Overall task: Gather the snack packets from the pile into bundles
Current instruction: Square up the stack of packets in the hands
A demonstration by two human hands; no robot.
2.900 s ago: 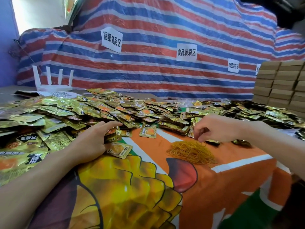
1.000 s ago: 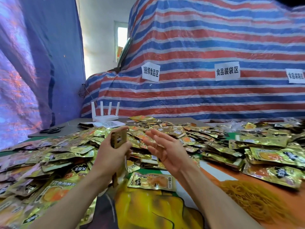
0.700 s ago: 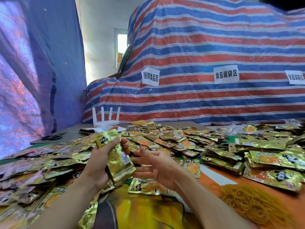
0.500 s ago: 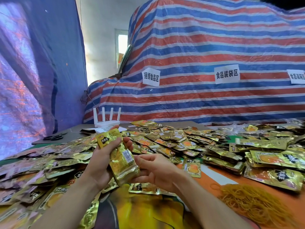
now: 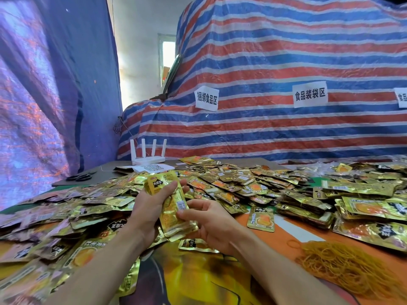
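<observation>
My left hand (image 5: 149,208) wraps a stack of flat gold foil snack packets (image 5: 174,209) above the near edge of the pile (image 5: 242,186), my right hand (image 5: 211,223) pinches its lower end, and, likely light and slippery, it wants gripping across both long edges.

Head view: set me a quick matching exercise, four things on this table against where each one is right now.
Things:
1. stack of gold foil snack packets
2. heap of yellow rubber bands
3. white four-antenna router
4. black-handled scissors

Places:
A. far table edge, in front of the striped tarp
B. gripped by the left hand and right hand
C. far left corner, near the purple tarp
D. near right, on the orange cloth

Pairs: 1-B, 2-D, 3-A, 4-C
</observation>
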